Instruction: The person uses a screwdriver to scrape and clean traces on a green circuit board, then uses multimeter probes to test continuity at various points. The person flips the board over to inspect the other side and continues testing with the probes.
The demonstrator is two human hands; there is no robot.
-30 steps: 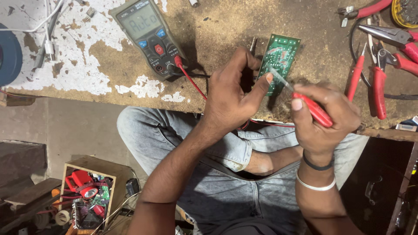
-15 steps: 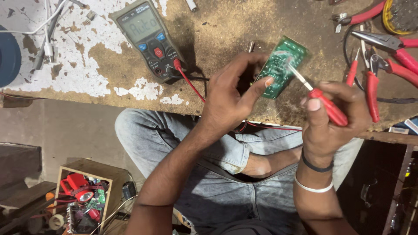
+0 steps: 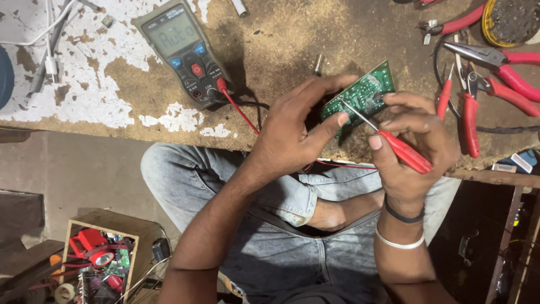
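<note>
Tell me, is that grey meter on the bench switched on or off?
On: the multimeter lies face-up with faint characters showing on its display, and a red lead is plugged in.

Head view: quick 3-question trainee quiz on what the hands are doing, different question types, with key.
1. True or false: the left hand holds the green circuit board.
2. What does the right hand grip?
A. pliers
B. red-handled screwdriver
C. multimeter
3. Fill in: the multimeter lies on the ____, its red lead plugged in.

Key: 1 true. 2 B, with its tip on the board; the red-handled pliers lie untouched on the bench. 3 workbench.
</note>
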